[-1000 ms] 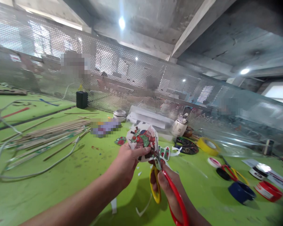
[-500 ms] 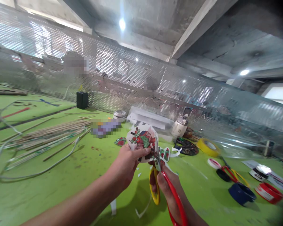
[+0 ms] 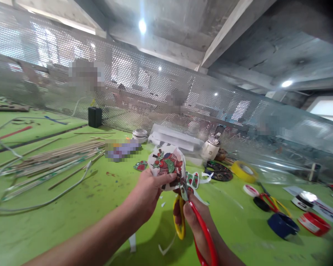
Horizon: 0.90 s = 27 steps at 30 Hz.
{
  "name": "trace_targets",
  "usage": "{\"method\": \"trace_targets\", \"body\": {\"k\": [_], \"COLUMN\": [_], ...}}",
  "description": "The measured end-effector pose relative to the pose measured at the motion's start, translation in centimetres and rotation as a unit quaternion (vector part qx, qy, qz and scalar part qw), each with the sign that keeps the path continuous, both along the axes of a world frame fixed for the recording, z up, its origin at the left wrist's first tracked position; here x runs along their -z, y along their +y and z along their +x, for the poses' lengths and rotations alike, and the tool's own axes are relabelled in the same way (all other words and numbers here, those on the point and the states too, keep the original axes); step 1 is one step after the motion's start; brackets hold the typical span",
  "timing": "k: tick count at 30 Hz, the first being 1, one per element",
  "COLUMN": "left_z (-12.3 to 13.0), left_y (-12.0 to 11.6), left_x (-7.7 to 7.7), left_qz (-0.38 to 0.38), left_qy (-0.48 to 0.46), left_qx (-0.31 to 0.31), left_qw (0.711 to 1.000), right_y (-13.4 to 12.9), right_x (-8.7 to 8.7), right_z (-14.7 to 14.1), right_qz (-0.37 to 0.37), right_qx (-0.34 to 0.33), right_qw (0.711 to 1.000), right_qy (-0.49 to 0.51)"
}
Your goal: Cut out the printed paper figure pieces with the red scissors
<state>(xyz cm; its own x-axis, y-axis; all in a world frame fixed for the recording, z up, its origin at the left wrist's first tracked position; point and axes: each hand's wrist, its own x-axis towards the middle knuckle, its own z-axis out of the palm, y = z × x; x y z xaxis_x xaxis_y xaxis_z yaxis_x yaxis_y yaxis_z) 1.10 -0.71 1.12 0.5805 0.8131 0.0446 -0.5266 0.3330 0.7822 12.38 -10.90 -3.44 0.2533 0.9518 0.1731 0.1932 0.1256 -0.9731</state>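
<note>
Between the thumb and fingers of my left hand is a white paper cutout printed with a red and green figure. My right hand grips scissors with one red and one yellow handle loop. Their blades meet the paper's right edge, close to my left thumb. Small printed paper pieces lie on the table just beyond the scissors, and another printed piece lies to the left of the cutout. Paper scraps are scattered below my hands.
Thin sticks and a white cable lie on the green table at left. A perforated screen runs behind. To the right are yellow tape, blue tape, red tape and a second pair of scissors. A white bottle stands at the back.
The yellow scissor loop has shifted slightly left, towards the red one's far side, while the blades stay at the paper's edge. The whole view has drifted a little; both hands keep their holds.
</note>
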Motion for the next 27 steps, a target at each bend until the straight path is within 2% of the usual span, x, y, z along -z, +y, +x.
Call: {"method": "trace_targets", "body": {"k": [8, 27], "left_z": [0.02, -0.06], "left_y": [0.09, -0.19], "left_x": [0.20, -0.64], "left_qz": [0.007, -0.003], "left_qy": [0.004, 0.005], "left_qx": [0.004, 0.000], "left_qw": [1.000, 1.000], "right_y": [0.33, 0.11], "right_x": [0.75, 0.56], "right_z": [0.30, 0.24], "right_qz": [0.028, 0.014], "right_qx": [0.002, -0.001], "right_qw": [0.999, 1.000], "right_qy": [0.019, 0.015]}}
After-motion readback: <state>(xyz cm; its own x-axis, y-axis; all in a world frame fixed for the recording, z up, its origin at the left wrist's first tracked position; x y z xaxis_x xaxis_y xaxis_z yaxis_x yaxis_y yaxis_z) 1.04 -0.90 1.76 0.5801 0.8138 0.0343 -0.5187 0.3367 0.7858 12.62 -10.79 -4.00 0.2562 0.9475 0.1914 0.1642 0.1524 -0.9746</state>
